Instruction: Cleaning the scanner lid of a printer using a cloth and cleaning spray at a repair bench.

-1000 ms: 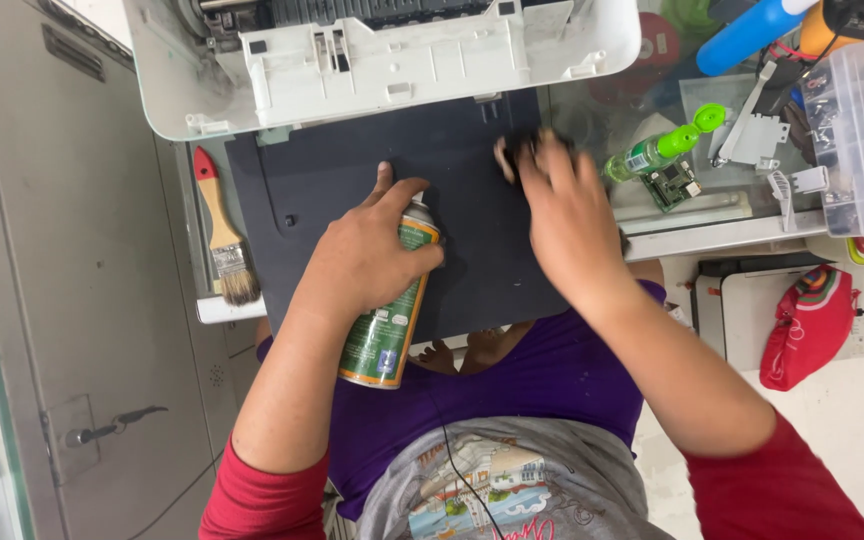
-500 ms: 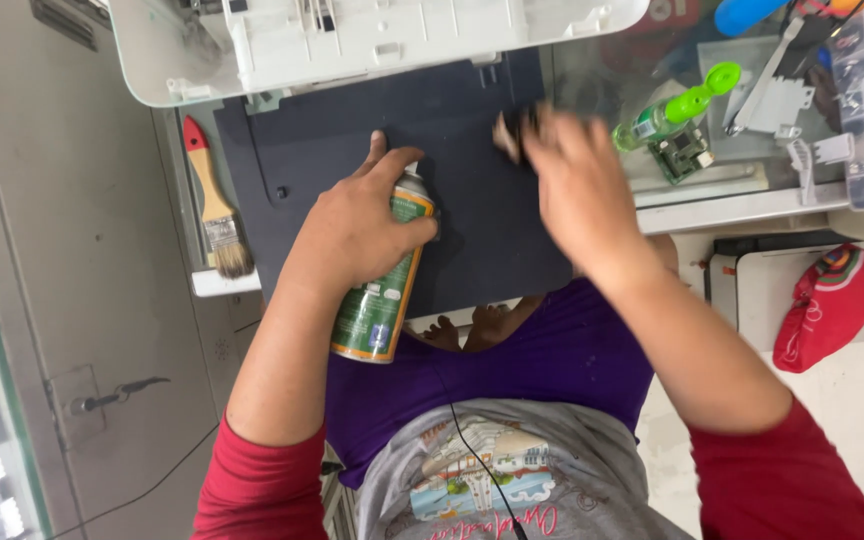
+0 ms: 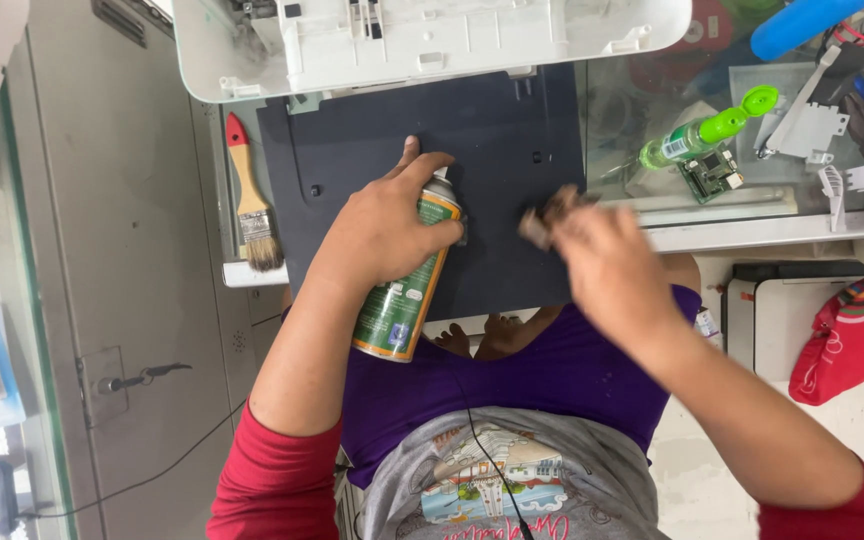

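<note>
While left hand grips spray can, paintbrush beside

One dark printer panel anchors the scene: one green spray can over it, one red-handled paintbrush to its left, one green-capped bottle and one red pouch to its right.

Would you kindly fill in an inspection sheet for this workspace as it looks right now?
Surface: dark panel lies flat under a white printer body.
Job's things: green spray can; small brown cloth, blurred.
Clutter: red-handled brush, green-capped bottle, circuit board.
Grips: left hand wraps the can; right hand pinches the cloth.
Cables: thin black lead over the shirt.
Surroundings: red pouch, grey cabinet.
</note>
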